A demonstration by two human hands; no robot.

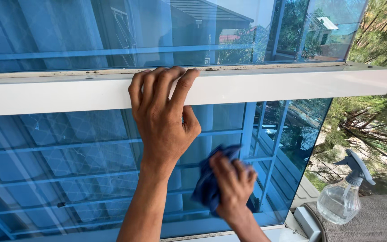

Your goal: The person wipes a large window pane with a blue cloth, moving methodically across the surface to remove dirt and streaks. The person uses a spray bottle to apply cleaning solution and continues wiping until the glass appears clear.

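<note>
My left hand (162,112) grips the white horizontal bar of the window frame (292,85), fingers hooked over its top edge. Below it, my right hand (234,183) presses a crumpled dark blue cloth (208,186) against the lower blue-tinted glass pane (68,161). The cloth sits near the pane's lower middle, partly hidden by my fingers. The upper pane (68,31) reflects buildings and trees.
A clear spray bottle (342,197) with a grey trigger head stands on a grey ledge (372,219) at the lower right, beside the window's open edge. Pine branches and a drop to the ground lie beyond on the right. Blue bars show behind the glass.
</note>
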